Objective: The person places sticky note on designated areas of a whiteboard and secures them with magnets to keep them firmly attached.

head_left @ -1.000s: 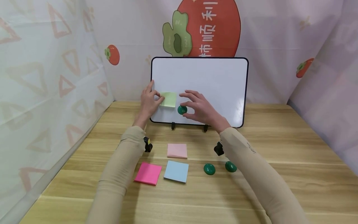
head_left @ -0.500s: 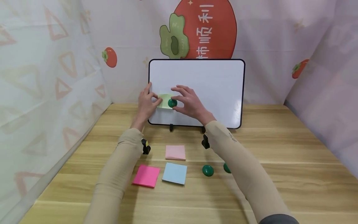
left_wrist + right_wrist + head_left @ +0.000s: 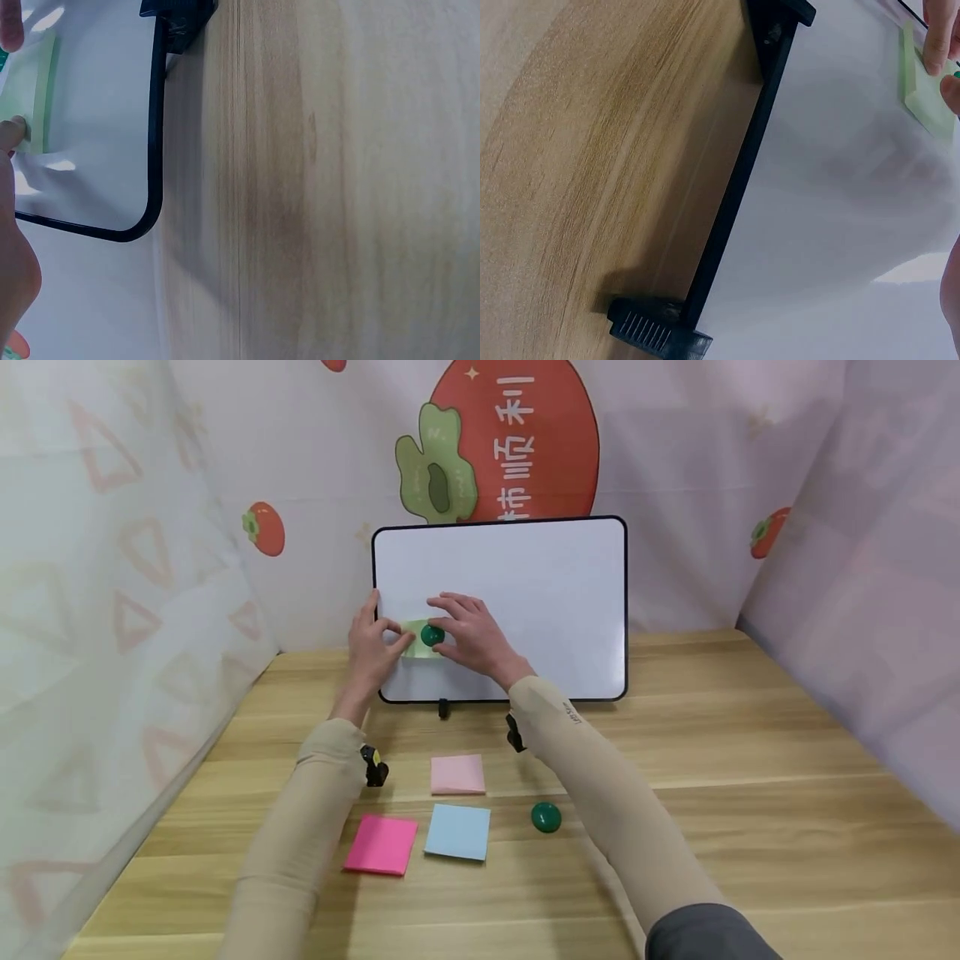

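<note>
Your right hand has fingers clamped on a green disc at the light-green note, left on the whiteboard; your left hand pinches the note's left edge (another disc sits on the tabletop).

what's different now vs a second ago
The right hand has carried the green disc leftward and up, from beside the pale green note to over it, without letting go. The right sleeve now covers one loose disc, leaving the other disc in view. The left hand stays at the note's left edge; the pink note, magenta note and blue note lie unmoved.
</note>
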`<state>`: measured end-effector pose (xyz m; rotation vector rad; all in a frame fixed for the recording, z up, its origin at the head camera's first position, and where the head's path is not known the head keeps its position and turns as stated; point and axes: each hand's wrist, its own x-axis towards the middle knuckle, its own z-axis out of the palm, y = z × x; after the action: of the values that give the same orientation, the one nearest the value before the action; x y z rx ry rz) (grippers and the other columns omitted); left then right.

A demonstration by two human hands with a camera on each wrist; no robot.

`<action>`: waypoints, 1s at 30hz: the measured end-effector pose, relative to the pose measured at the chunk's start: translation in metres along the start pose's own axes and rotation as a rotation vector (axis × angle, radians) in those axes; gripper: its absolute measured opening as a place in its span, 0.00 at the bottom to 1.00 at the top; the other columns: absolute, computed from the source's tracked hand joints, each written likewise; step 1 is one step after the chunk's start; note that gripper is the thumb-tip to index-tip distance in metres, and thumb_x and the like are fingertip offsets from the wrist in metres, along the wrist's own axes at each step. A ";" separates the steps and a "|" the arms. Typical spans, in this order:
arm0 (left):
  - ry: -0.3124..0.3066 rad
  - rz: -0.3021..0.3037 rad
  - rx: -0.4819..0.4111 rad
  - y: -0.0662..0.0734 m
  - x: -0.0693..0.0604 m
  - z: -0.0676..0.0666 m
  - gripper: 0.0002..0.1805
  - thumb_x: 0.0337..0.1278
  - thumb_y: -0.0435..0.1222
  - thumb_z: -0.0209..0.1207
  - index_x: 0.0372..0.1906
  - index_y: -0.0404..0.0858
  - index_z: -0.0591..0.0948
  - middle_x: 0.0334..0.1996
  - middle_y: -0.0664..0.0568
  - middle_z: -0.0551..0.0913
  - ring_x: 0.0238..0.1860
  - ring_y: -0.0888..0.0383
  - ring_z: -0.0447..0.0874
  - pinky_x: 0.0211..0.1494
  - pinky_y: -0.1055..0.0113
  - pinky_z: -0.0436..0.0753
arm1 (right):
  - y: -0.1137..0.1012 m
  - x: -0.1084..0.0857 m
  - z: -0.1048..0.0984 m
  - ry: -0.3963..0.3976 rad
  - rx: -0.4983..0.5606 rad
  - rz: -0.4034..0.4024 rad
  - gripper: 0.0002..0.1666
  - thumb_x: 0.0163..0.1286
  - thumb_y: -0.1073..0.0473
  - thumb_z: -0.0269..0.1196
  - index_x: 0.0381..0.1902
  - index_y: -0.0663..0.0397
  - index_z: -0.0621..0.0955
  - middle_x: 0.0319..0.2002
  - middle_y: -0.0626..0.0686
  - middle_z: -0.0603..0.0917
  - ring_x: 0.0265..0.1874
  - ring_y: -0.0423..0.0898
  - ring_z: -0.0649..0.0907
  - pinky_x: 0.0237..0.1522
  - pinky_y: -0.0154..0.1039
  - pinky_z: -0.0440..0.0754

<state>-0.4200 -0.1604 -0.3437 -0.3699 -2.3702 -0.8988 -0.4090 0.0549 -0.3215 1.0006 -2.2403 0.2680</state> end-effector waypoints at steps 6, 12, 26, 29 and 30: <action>-0.002 0.042 0.006 -0.003 -0.001 -0.004 0.17 0.58 0.41 0.68 0.35 0.29 0.83 0.78 0.45 0.55 0.77 0.41 0.54 0.78 0.44 0.54 | -0.009 0.006 0.010 -0.020 -0.080 0.068 0.23 0.66 0.48 0.68 0.56 0.50 0.84 0.68 0.51 0.74 0.72 0.50 0.67 0.71 0.47 0.65; 0.018 0.041 0.014 -0.004 -0.002 -0.003 0.16 0.57 0.41 0.69 0.34 0.29 0.83 0.78 0.44 0.56 0.76 0.41 0.55 0.78 0.45 0.55 | -0.014 0.015 0.014 -0.014 -0.119 0.099 0.21 0.68 0.50 0.66 0.56 0.50 0.83 0.68 0.51 0.75 0.72 0.51 0.67 0.70 0.49 0.64; 0.014 0.045 0.012 -0.006 0.001 -0.002 0.16 0.58 0.42 0.69 0.35 0.31 0.83 0.78 0.47 0.56 0.76 0.42 0.57 0.77 0.45 0.55 | -0.011 0.027 0.010 -0.073 -0.132 0.126 0.22 0.69 0.50 0.65 0.58 0.49 0.83 0.68 0.51 0.74 0.73 0.51 0.66 0.71 0.50 0.63; 0.014 0.041 0.008 -0.008 0.001 -0.001 0.16 0.58 0.42 0.69 0.35 0.31 0.83 0.79 0.47 0.56 0.75 0.42 0.57 0.77 0.44 0.55 | -0.011 0.027 0.012 -0.064 -0.126 0.118 0.21 0.69 0.50 0.66 0.57 0.49 0.83 0.68 0.51 0.75 0.72 0.51 0.67 0.71 0.49 0.63; 0.013 0.039 0.005 -0.008 0.000 -0.001 0.16 0.58 0.43 0.69 0.35 0.32 0.83 0.79 0.48 0.56 0.76 0.42 0.57 0.77 0.44 0.54 | -0.011 0.027 0.013 -0.059 -0.122 0.117 0.21 0.69 0.50 0.66 0.57 0.50 0.83 0.67 0.51 0.75 0.72 0.51 0.67 0.71 0.49 0.64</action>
<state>-0.4235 -0.1671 -0.3470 -0.4058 -2.3446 -0.8744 -0.4204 0.0258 -0.3144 0.8251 -2.3416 0.1523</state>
